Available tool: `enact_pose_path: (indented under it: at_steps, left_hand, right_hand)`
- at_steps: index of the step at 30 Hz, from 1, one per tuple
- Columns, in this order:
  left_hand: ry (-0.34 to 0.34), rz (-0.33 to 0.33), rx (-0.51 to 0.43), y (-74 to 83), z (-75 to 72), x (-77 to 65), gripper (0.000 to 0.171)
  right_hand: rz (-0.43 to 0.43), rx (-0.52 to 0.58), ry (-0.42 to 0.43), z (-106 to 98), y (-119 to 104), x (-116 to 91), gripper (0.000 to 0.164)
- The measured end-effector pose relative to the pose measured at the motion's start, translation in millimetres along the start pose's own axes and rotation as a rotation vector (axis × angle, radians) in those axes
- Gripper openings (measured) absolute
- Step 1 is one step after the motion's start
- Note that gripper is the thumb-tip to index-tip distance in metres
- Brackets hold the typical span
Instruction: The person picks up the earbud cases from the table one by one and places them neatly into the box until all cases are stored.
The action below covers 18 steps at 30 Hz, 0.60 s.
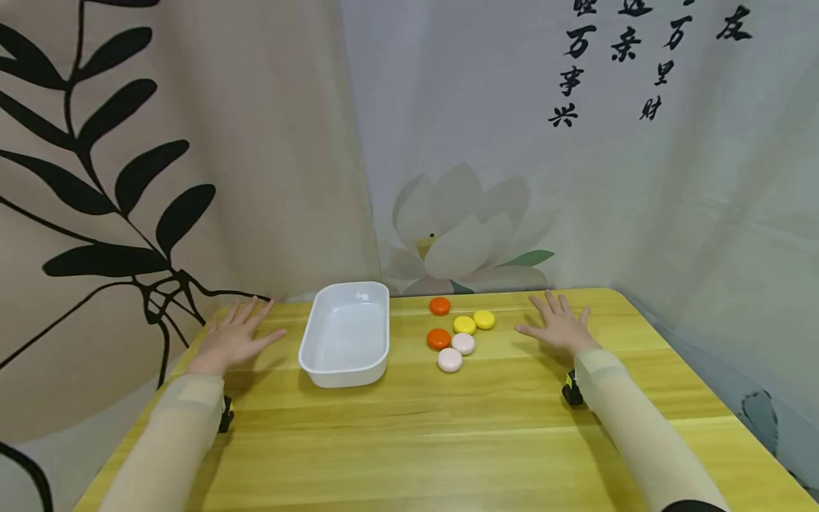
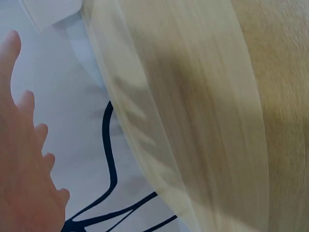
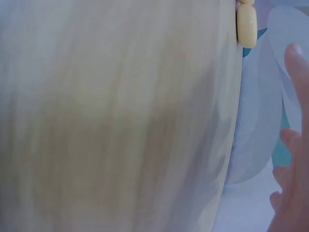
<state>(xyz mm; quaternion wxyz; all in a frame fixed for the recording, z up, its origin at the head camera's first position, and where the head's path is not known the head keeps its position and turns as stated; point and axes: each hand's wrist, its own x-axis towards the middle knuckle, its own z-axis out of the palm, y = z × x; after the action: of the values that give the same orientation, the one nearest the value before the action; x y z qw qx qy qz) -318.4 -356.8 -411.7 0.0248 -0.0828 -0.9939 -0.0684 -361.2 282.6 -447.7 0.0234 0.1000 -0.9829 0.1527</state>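
In the head view, my left hand (image 1: 233,340) is spread left of a white rectangular dish (image 1: 345,379), fingers straight and holding nothing. Over the table's right part, my right hand (image 1: 558,323) is spread too, with nothing in it. Between dish and right hand lie smooth rounded discs: two orange discs (image 1: 439,339), two yellow discs (image 1: 464,326) and two pale pink discs (image 1: 450,360). The yellow pair is nearest the right hand. A corner of the dish shows in the left wrist view, and a yellow disc (image 3: 247,26) appears in the right wrist view.
The wooden table (image 1: 384,448) has striped yellow grain, and its far edge runs just behind the dish and discs. Behind it hangs a curtain (image 1: 288,142) printed with dark leaves, a lotus and black characters. Each wrist carries a small black camera (image 1: 572,390).
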Motion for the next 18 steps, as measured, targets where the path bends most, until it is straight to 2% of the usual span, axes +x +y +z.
enact_pose_path:
  at_steps: [9, 13, 16, 18]
  left_hand:
    - [-0.013, -0.002, -0.018, -0.1, 0.7, 0.1, 0.086]
    - [-0.002, -0.004, -0.031, -0.3, 1.8, 0.1, 0.086]
    - [0.007, -0.002, -0.078, 3.0, 0.4, 0.8, 0.085]
    - [0.005, -0.004, -0.154, 6.6, -1.2, 1.6, 0.083]
  right_hand:
    - [-0.027, 0.006, -0.014, 4.1, -8.9, 2.4, 0.095]
    - [-0.054, 0.052, 0.001, 6.4, -15.4, 4.7, 0.092]
    - [-0.077, 0.113, 0.012, 7.2, -19.8, 7.2, 0.09]
    - [-0.09, 0.182, 0.013, 7.7, -23.0, 8.3, 0.089]
